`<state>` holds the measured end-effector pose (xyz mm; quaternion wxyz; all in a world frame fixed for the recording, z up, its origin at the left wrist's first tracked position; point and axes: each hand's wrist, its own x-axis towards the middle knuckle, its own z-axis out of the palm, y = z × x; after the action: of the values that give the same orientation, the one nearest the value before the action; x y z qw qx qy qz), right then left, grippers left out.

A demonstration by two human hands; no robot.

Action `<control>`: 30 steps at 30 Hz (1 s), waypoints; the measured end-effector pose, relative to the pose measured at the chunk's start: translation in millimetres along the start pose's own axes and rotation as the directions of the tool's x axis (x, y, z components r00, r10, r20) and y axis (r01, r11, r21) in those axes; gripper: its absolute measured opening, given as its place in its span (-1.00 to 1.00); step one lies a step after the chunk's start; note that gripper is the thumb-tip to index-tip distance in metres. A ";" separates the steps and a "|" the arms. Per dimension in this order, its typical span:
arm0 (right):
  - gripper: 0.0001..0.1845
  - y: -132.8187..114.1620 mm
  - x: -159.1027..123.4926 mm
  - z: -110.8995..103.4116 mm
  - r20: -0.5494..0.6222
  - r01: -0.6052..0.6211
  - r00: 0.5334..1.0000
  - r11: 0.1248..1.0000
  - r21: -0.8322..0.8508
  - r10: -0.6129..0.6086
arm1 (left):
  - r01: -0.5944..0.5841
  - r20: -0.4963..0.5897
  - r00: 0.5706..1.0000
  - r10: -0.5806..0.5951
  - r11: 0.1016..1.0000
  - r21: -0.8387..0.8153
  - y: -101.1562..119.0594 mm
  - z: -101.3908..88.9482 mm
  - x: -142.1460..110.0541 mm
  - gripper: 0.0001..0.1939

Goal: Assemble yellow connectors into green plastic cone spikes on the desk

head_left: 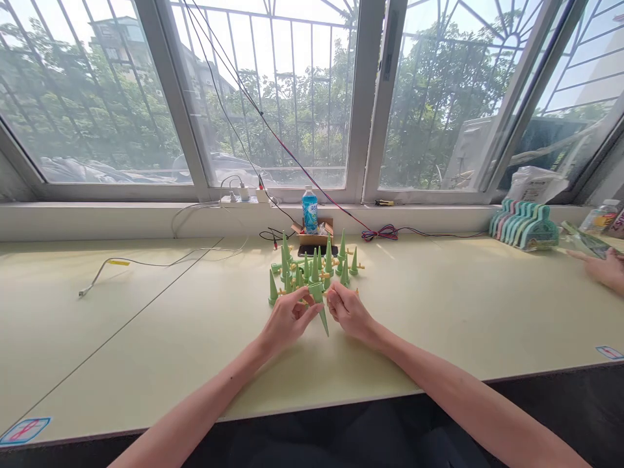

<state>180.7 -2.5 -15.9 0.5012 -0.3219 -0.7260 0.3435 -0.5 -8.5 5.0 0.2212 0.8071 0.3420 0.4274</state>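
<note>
My left hand (292,318) pinches a green plastic watering spike (322,318) between thumb and fingers, its tip pointing down toward me and its wider collar up. Close against the collar's right side, my right hand (347,311) is closed on a small yellow valve, of which only a bit shows at the fingertips. Just beyond my hands, several more green spikes stand upright in a cluster, such as one at the left (273,289) and one at the right (353,261). Small yellow stems stick out sideways from many of them.
Behind the cluster are a dark phone (316,250), a cardboard box (314,239) and a blue-labelled bottle (309,209). Cables (383,232) lie along the sill. Pastel hangers (524,224) stand at the right, near another person's hand (602,268). A white cable (146,261) crosses the left.
</note>
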 end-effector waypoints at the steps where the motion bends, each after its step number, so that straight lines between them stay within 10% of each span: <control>1: -0.58 -0.9 0.0 0.4 0.005 -0.019 1.000 0.999 0.029 0.019 | -0.021 -0.011 1.000 0.021 1.000 0.016 -0.5 0.5 -0.2 -0.73; 17: -0.56 -2.6 2.7 2.7 0.061 -0.154 0.988 0.934 0.323 0.141 | -0.071 -0.079 0.994 0.075 0.996 0.057 -7.5 5.7 -0.1 -0.79; 30: -0.62 -8.8 0.8 -4.0 0.014 0.052 0.999 0.995 -0.083 -0.051 | 0.144 -0.012 0.989 -0.151 0.965 -0.217 0.7 2.2 0.2 -0.29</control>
<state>183.3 -6.0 -7.2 0.4918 -0.3219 -0.7506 0.3019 1.6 -8.9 4.3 0.3335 0.7445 0.3559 0.4559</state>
